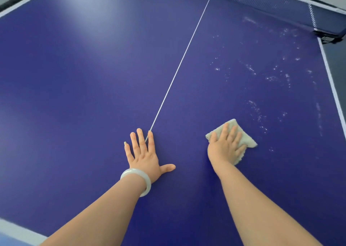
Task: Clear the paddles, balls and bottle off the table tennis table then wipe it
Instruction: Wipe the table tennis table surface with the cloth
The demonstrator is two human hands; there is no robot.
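Beige cloth [236, 139] under flat right hand [225, 146] | left hand [145, 155] splayed flat on table [74, 77], beside centre line [179, 64] | droplets [269, 77] netward of cloth

Blue table [89, 80] with a pale cloth [248, 142] on it.
Cloth lies flat, right of the white line [179, 64], beside white speckles [271, 78].

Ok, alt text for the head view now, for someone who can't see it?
The right hand presses a pale cloth flat on the blue table tennis table, white specks scattered beyond it toward the net. The left hand, wearing a pale bangle, rests open on the white centre line.
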